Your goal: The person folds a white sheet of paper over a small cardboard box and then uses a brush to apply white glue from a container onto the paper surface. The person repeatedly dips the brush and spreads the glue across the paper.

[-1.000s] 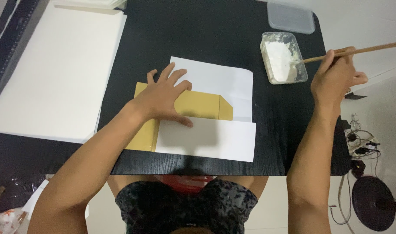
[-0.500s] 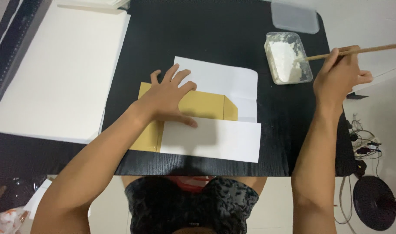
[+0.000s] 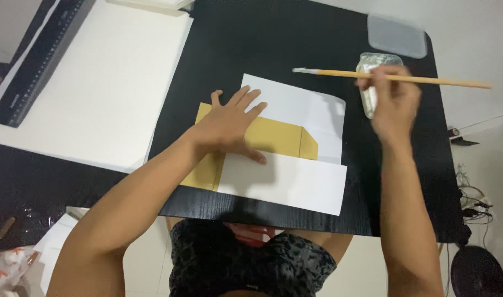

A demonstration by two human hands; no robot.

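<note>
wooden brush (image 3: 394, 77), light and stiff, was pinched mid-handle by the right hand (image 3: 393, 104); the thin, floppy brown envelope (image 3: 273, 137) was pressed flat by the left hand (image 3: 226, 126), fingers spread wide, near the worktop's (image 3: 295, 38) front edge.

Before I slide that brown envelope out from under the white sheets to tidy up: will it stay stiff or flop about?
The brown envelope looks thin and flat, so probably light and floppy if lifted by one edge. The left hand presses it onto the black table, hinting it slides easily. The white sheets overlapping it would likely shift with it.
</note>
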